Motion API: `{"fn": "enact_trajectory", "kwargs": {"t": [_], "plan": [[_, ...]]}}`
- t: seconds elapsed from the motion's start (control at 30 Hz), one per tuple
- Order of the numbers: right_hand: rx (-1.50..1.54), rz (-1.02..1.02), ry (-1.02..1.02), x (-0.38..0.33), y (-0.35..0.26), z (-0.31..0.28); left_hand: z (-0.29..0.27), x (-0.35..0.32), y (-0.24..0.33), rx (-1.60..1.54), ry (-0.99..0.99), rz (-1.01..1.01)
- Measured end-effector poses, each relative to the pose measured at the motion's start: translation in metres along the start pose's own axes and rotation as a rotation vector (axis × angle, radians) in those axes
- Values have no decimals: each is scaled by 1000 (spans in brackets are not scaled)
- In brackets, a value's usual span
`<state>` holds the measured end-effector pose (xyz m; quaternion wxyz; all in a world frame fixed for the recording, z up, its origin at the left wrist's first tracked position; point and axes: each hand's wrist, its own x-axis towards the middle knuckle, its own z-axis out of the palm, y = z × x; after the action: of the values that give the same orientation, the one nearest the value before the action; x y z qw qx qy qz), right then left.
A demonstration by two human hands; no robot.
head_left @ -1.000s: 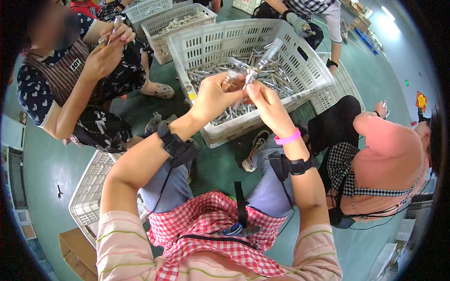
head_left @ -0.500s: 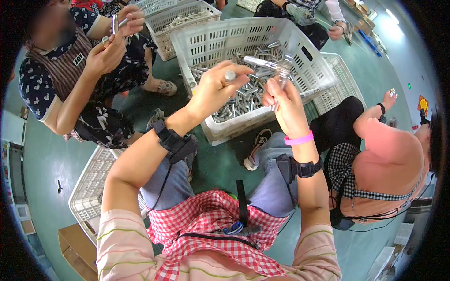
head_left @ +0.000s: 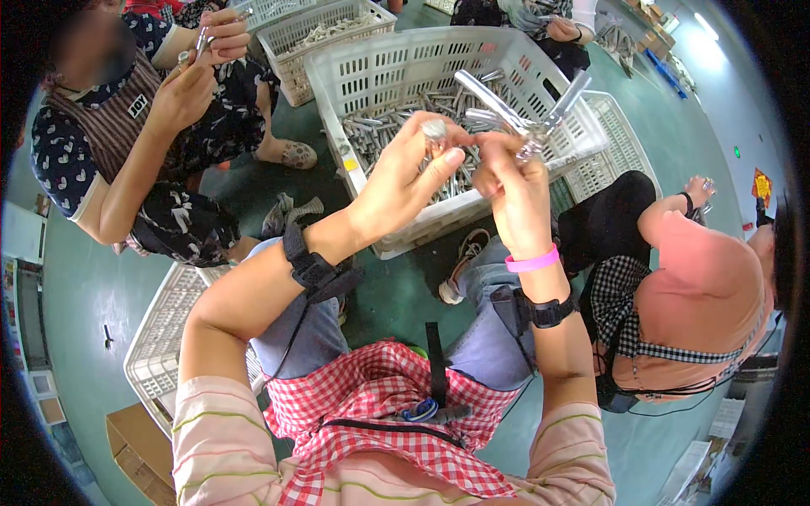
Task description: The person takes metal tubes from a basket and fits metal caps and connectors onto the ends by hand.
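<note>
**Two hands at work over a crate of metal parts**

The person sits with both forearms raised above a large white slotted crate (head_left: 396, 67) that stands on the green floor (head_left: 93, 278) in front of their knees. The crate holds a heap of silvery metal tubes (head_left: 396, 126).

The left hand (head_left: 405, 181) is closed in a pinch: thumb and fingers grip a small round metal piece (head_left: 434, 129), held just above the crate's near wall. A black strap sits on that wrist.

The right hand (head_left: 510, 190) is closed around a bunch of metal rods (head_left: 523, 114), gripping them at their joined lower end, so that two long rods fan out upward in a V over the crate. This wrist wears a pink band (head_left: 533, 260) and, below it, a black strap. The two hands are close together, nearly touching, with the small piece just beside the base of the rods.

A red-and-white checked apron (head_left: 371, 413) covers the person's lap.

To the left, a second person in a dark patterned top holds a small metal part in raised hands (head_left: 198, 63), beside a smaller white crate (head_left: 325, 34). To the right sits a third person in a salmon top (head_left: 709, 287). Another white crate (head_left: 156, 346) lies by the left knee.
</note>
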<state>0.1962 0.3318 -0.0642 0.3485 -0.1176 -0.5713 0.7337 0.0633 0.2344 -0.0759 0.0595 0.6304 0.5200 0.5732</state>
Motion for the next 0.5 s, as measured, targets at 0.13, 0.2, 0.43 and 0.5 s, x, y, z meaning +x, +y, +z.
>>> {"fn": "enact_trajectory", "kwargs": {"t": [0.13,0.2,0.43,0.5], "plan": [[113,53,-61,0,3,2,-5,0,-1,-97,4,-112],[99,62,-60,-2,-2,6,-7,1,-5,5,14,-52],[26,206,-213,-6,2,10,1,-4,-2,-282,39,-82],[22,222,-199,-9,5,12,0,-3,3,-193,5,-74]]}}
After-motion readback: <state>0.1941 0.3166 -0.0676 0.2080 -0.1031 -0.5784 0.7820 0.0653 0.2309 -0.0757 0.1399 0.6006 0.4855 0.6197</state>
